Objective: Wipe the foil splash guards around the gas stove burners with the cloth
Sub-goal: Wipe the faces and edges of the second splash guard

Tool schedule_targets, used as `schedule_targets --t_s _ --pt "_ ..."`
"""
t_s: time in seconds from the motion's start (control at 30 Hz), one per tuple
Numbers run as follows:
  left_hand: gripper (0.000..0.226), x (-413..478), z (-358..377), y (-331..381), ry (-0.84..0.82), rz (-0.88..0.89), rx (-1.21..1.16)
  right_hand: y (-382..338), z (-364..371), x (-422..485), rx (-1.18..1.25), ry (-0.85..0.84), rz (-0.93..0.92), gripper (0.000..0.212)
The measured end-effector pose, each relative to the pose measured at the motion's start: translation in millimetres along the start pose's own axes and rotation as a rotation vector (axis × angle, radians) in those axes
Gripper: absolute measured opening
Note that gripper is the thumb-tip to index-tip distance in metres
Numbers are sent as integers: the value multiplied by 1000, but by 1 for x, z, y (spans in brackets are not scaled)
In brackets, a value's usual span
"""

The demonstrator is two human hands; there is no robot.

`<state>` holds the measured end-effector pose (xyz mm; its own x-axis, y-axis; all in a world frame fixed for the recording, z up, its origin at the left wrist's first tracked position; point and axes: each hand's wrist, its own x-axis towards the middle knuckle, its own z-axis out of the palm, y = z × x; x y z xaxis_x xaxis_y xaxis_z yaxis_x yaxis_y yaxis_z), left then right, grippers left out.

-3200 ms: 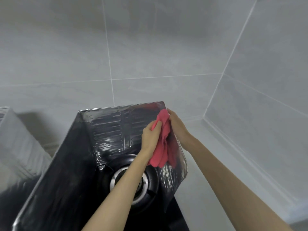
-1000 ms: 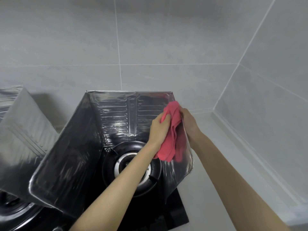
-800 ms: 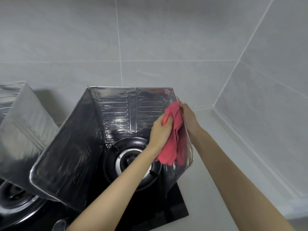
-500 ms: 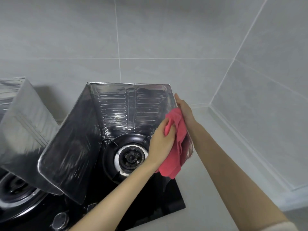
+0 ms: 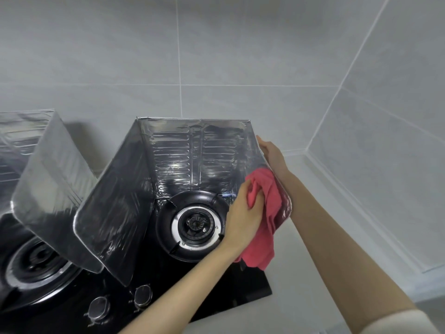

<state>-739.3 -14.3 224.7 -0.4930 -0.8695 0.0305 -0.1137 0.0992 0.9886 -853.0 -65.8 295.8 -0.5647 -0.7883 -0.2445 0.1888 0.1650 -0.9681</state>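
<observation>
cloth (image 5: 267, 213), pink-red, bunched low against inner face of right side panel of splash guard (image 5: 192, 160), near that panel's front edge; hangs in loose folds past panel's lower corner, down over right part of black stove top (image 5: 240, 292). gripped by left hand (image 5: 243, 220), fingers curled tight into fabric, back of hand toward camera, wrist above rim of burner (image 5: 196, 224). same panel backed from outside by right hand (image 5: 272, 155): laid flat on outer face, fingers stretched fairly straight up along it, clasping nothing, fingertips close to top edge.

splash guard made of three ribbed foil panels, standing round back and both sides of burner, open toward front. further left, second guard (image 5: 48, 165), leaning, next to second burner (image 5: 36, 263); its near panel just beside first guard's left panel. two round knobs (image 5: 142, 294) on front strip of stove top, below that left panel. pale counter (image 5: 293, 273) to right of stove top, running back into corner. grey tiled wall (image 5: 216, 44) behind and along right side. pale sleeve (image 5: 397, 321) at lower right edge, on right forearm.
</observation>
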Motion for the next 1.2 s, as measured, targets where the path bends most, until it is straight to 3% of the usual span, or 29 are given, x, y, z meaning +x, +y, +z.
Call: schedule_targets --t_s 0.17,0.27,0.43,0.6,0.77,0.87,1.0,1.2 --pt "36 23 1 -6 16 -17 -18 5 -4 4 -26 -121 -23 17" --pt "43 46 0 -6 40 -16 -12 7 -7 7 29 -115 72 20" --pt "48 96 0 -9 51 -1 12 10 -10 28 71 -46 -43 30" --pt "46 139 -2 -9 78 -7 -43 24 -13 34 249 -156 -5 23" --pt "49 153 4 -20 89 -36 -85 29 -18 31 311 -190 78 31" --pt "47 156 7 -32 85 -78 -73 32 -22 27 315 -225 99 45" --pt "52 154 8 -48 90 -169 -68 29 -27 25 289 -281 66 33" --pt "60 148 10 -95 45 -368 -99 26 -24 20 177 -272 63 32"
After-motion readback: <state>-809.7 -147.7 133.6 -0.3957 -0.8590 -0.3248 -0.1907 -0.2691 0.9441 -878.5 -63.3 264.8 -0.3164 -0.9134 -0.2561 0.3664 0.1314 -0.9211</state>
